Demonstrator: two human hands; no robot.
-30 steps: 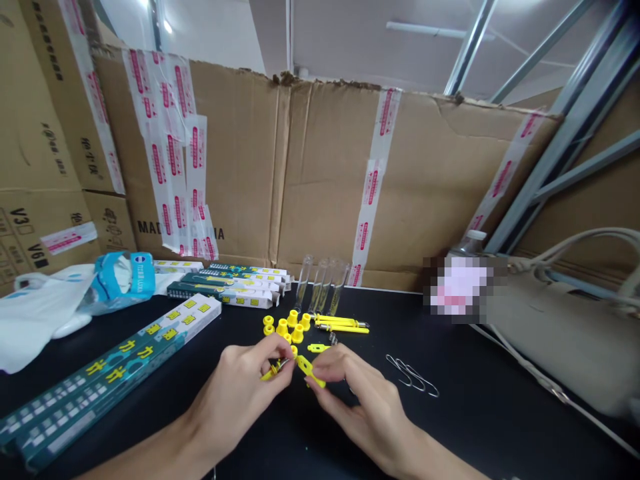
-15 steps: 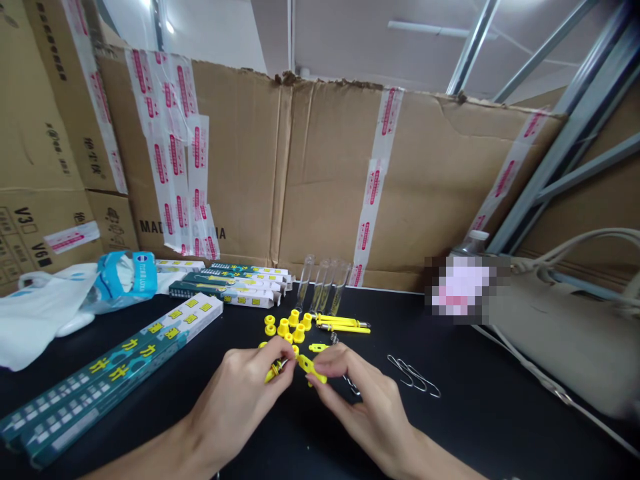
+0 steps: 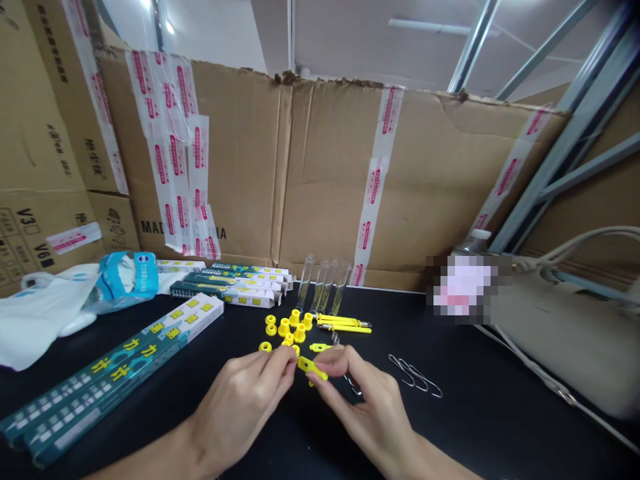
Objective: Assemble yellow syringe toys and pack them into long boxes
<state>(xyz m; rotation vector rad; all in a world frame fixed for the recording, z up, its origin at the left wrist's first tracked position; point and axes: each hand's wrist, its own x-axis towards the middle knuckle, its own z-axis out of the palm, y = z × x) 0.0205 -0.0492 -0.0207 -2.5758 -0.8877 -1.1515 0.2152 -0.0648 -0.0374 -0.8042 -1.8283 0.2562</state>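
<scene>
Both hands meet low in the middle over the black table (image 3: pixel 475 427). My right hand (image 3: pixel 363 400) pinches a flat yellow plastic strip (image 3: pixel 312 368) between thumb and forefinger. My left hand (image 3: pixel 247 403) is closed with its fingertips at the strip's left end; what it grips is hidden behind the fingers. Just beyond the hands lie several small yellow caps (image 3: pixel 290 328), a yellow clip piece (image 3: pixel 319 347), two yellow rods (image 3: pixel 345 325) and clear plastic tubes (image 3: pixel 323 287). Bent wire hooks (image 3: pixel 415 375) lie to the right of my right hand.
Long teal-and-white product boxes (image 3: pixel 110 363) lie at the left, more of them stacked (image 3: pixel 230 283) behind. A white plastic bag (image 3: pixel 35 317) and a blue packet (image 3: pixel 123 280) sit at far left. Taped cardboard (image 3: pixel 300 173) walls the back. A beige bag (image 3: pixel 565 333) stands at right.
My left hand closed over the small yellow piece with the metal spring, which no longer shows. The fingertips of the two hands have drawn closer together around the strip.
</scene>
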